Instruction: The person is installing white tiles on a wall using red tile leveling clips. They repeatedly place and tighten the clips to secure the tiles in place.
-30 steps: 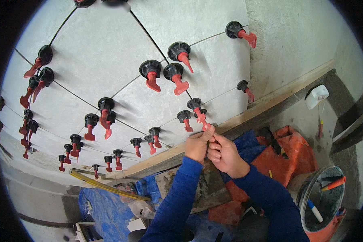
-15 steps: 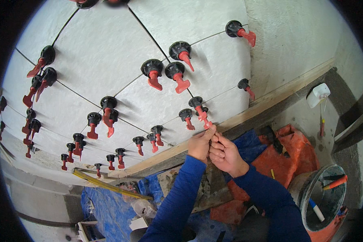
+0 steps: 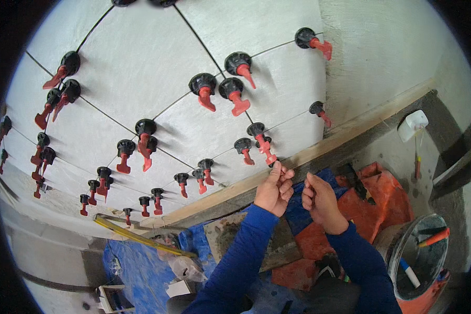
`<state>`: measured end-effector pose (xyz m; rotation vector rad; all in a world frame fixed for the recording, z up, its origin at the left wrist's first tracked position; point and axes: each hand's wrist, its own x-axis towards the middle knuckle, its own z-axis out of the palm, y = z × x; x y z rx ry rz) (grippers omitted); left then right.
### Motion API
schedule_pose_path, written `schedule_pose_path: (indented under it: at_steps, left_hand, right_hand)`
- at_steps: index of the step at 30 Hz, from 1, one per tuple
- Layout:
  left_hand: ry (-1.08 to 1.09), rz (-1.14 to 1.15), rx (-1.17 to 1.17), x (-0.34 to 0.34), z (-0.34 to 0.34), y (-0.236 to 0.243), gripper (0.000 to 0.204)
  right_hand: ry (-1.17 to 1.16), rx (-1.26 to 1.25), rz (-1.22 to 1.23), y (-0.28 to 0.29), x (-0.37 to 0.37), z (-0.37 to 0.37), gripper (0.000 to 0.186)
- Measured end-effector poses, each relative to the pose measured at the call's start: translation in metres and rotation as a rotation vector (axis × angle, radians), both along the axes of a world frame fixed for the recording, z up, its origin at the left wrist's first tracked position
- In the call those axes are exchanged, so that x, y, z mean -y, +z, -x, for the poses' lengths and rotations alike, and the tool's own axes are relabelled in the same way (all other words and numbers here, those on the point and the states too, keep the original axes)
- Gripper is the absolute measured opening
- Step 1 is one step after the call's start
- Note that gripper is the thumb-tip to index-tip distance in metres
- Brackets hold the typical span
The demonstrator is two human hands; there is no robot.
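Just below the lower edge of the white tiles (image 3: 172, 57), my left hand (image 3: 273, 192) is closed, its thumb raised and pressed toward the curled fingers. A small dark bit shows at its thumb tip, too small to name. Right above it, red-handled tile levelling clips (image 3: 267, 150) stick out of a tile joint. My right hand (image 3: 323, 205) is a little to the right, apart from the left, with thumb and forefinger pinched together. What it holds, if anything, is hidden. More black-capped clips with red handles, such as this clip (image 3: 234, 95), sit along the joints.
A wooden batten (image 3: 350, 128) runs under the tiles. At the lower right stands a bucket (image 3: 387, 246) with an orange-handled tool (image 3: 434, 237) in it. Orange sheeting (image 3: 387, 201) and blue sheeting (image 3: 141, 272) cover the floor, and a yellow level (image 3: 141, 239) lies left.
My hands, together at the end of the red clip handle before, have come apart. The right hand has moved right and slightly down; the left has turned and shifted slightly right.
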<state>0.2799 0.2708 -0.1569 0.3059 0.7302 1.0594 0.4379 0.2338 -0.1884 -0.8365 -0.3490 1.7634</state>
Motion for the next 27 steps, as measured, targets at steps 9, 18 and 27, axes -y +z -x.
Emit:
schedule_pose_path:
  at_steps: [9, 18, 27]
  left_hand:
    - [0.173, -0.088, -0.356, 0.008, -0.019, -0.002, 0.037]
    - [0.241, -0.244, -0.891, 0.009, -0.012, -0.005, 0.043]
    - [0.254, -0.428, -1.17, 0.005, -0.011, -0.012, 0.043]
  right_hand:
    - [-0.031, 0.021, -0.043, 0.005, 0.016, -0.017, 0.031]
    - [-0.039, 0.056, -0.04, 0.006, 0.023, -0.021, 0.032]
    - [-0.049, 0.093, -0.056, -0.001, 0.023, -0.018, 0.032]
